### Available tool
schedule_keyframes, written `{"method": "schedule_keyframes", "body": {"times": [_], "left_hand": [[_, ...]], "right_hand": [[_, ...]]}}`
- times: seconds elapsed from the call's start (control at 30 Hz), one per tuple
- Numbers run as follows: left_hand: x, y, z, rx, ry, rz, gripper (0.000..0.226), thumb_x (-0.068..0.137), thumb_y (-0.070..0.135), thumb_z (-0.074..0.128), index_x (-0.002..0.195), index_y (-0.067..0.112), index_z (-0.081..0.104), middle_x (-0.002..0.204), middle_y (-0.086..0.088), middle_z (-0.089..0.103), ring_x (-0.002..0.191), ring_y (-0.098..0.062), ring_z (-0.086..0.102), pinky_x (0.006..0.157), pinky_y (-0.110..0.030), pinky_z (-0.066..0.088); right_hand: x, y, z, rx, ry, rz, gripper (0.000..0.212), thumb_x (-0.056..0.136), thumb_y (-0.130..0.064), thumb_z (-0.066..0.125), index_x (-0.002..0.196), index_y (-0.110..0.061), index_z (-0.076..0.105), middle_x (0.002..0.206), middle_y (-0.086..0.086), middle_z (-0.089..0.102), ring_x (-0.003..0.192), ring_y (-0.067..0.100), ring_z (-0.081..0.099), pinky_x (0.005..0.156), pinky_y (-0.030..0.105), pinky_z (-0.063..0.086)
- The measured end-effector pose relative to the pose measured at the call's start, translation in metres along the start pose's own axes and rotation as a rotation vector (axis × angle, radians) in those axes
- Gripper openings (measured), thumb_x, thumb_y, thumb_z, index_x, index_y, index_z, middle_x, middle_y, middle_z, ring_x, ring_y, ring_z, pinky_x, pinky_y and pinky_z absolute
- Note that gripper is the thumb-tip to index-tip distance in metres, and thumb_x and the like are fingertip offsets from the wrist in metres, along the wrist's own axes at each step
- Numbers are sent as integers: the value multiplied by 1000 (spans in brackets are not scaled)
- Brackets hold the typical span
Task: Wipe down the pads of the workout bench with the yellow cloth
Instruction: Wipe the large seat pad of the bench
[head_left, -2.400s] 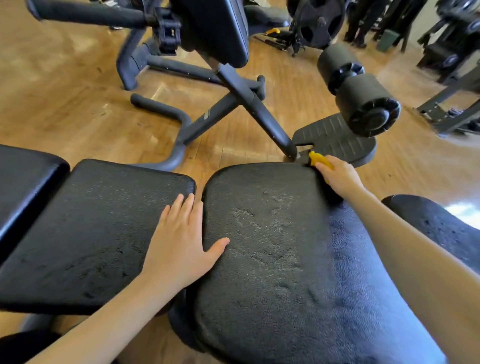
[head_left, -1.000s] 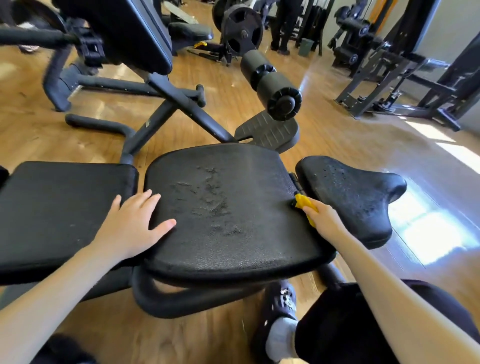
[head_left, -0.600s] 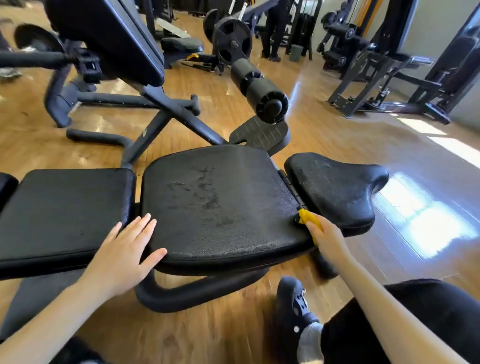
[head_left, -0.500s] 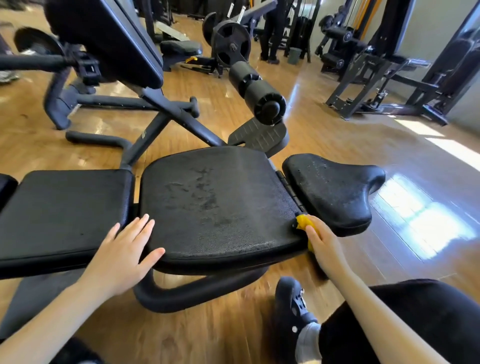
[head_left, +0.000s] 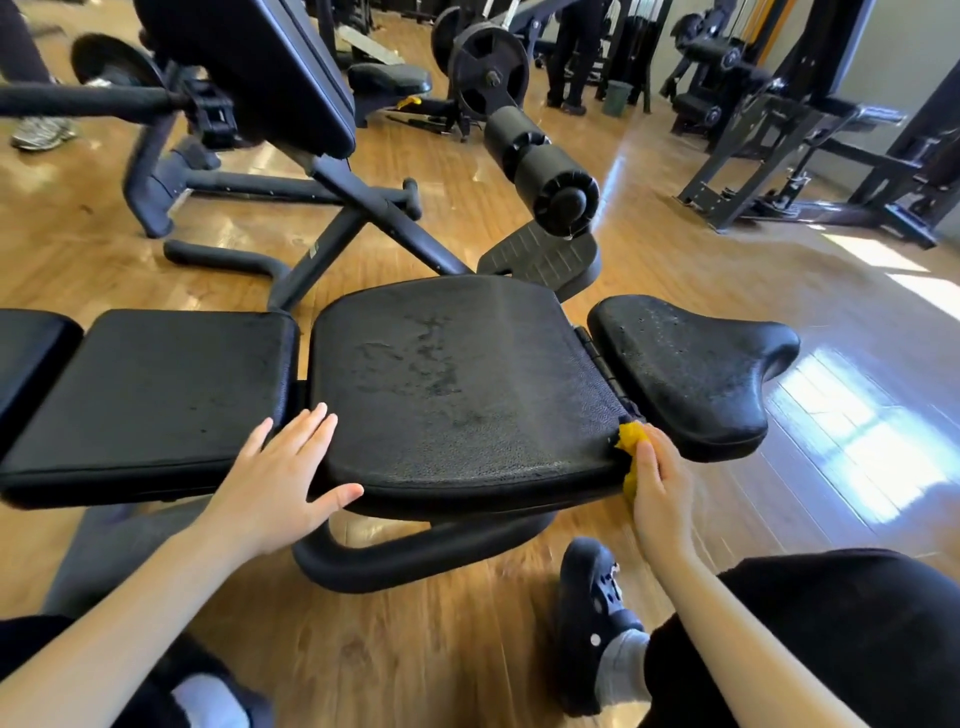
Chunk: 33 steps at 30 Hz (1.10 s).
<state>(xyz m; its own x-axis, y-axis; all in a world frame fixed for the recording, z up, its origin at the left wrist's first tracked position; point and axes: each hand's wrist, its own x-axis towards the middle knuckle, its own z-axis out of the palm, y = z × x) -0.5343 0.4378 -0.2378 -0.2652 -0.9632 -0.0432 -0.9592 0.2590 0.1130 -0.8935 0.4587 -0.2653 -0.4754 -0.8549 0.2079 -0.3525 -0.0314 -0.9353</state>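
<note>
The right hand (head_left: 662, 483) clutched the yellow cloth (head_left: 629, 440) at the middle pad's (head_left: 457, 384) right corner; unwiped pad stretched leftward.

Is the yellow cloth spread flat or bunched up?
Bunched up: the yellow cloth shows only as a small wad in the right hand, at the middle pad's corner.

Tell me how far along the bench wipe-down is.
Done, apparently: the middle pad shows patchy wet-looking streaks, so it seems wiped at least in part. In hand: the right hand presses the yellow cloth at that pad's near right corner, beside the hinge, while the left hand rests open across the gap. Left: the left pad and the contoured end pad show no clear streaks.
</note>
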Motion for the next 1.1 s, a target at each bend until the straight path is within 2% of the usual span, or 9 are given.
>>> {"method": "schedule_keyframes", "body": {"times": [0.07,0.1,0.2,0.37,0.47,0.57,0.67,0.87,1.1], "left_hand": [[1,0,0,7,-7,-5,94,74,72,14,149,17,5,158,2,0,145,-12,0,116,-37,-2],[2,1,-1,11,-10,-8,93,76,74,13,149,17,5,158,1,0,145,-13,-1,116,-38,-2],[2,3,-2,51,-29,-11,85,86,68,25,149,17,1,158,0,-3,145,-13,-2,117,-40,-1],[2,2,-4,42,-42,-7,83,89,62,31,149,16,0,158,0,-4,145,-14,-3,117,-39,-2],[2,1,-2,44,-42,-3,83,88,63,30,150,15,0,158,0,-4,145,-14,-2,116,-39,-2],[4,3,-3,65,-50,-9,82,89,63,30,149,16,-1,158,0,-5,145,-15,-3,116,-39,-1],[4,5,-5,49,-53,-15,81,90,61,31,149,17,-1,158,-1,-4,145,-16,-2,116,-41,0],[2,4,-5,30,-46,-8,80,90,61,31,149,17,0,158,0,-3,145,-16,-2,116,-39,-1],[0,3,1,-23,4,-17,79,89,62,32,150,20,4,158,1,-1,145,-16,1,116,-38,-2]], "right_hand": [[-14,5,13,-168,41,-82,41,95,-30,36,118,-5,59,137,10,49,128,14,41,110,21,29],[-25,5,22,-236,33,-148,47,93,-34,33,118,-3,59,140,10,45,133,16,34,115,22,20],[-56,-7,48,-397,-95,-447,42,91,-26,36,125,-8,52,138,12,42,134,21,28,115,35,14],[-30,-4,16,-756,-371,-759,43,95,-40,35,131,-19,42,133,11,53,128,19,37,113,29,17],[-2,2,-18,-784,-345,-637,49,96,-49,24,129,-18,42,131,12,55,124,17,39,108,33,24],[-1,-1,-14,-727,-279,-543,43,92,-38,38,127,-15,42,128,19,55,122,20,38,109,29,21],[-25,-11,18,-762,-285,-642,45,84,-28,45,128,-17,41,129,16,56,123,23,39,113,28,15],[-50,-37,64,-874,-456,-977,49,85,-41,47,130,-21,44,132,4,56,124,19,46,108,35,30],[-12,-7,-9,-845,-408,-785,44,98,-44,27,131,-19,42,134,6,45,123,23,41,107,35,29]]}}
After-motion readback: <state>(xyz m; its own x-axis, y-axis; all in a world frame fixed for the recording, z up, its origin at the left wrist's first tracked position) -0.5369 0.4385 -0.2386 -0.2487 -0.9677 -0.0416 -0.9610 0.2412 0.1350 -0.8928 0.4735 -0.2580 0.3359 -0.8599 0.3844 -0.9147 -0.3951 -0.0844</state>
